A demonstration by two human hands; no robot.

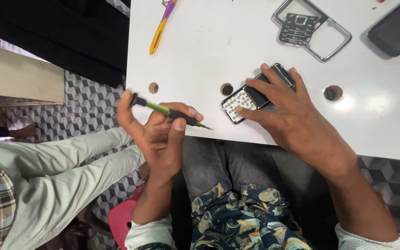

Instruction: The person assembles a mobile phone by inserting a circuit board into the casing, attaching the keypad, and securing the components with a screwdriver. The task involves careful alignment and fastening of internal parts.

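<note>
My left hand (pixel 158 134) grips a small screwdriver (pixel 170 111) with a green and black handle; its tip points right toward a dismantled keypad phone (pixel 251 96). My right hand (pixel 292 115) presses down on that phone near the front edge of the white table (pixel 209 55), fingers spread over its upper half. The phone's bare white keypad board shows at its lower left end. The screwdriver tip is a short way left of the phone, not touching it.
A silver phone frame with a dark keypad (pixel 309 28) lies at the back. A dark phone (pixel 396 28) sits at the back right. A yellow and purple tool (pixel 160 28) lies at the back left. The table has round holes (pixel 333 92). Another person's legs (pixel 70 162) are at the left.
</note>
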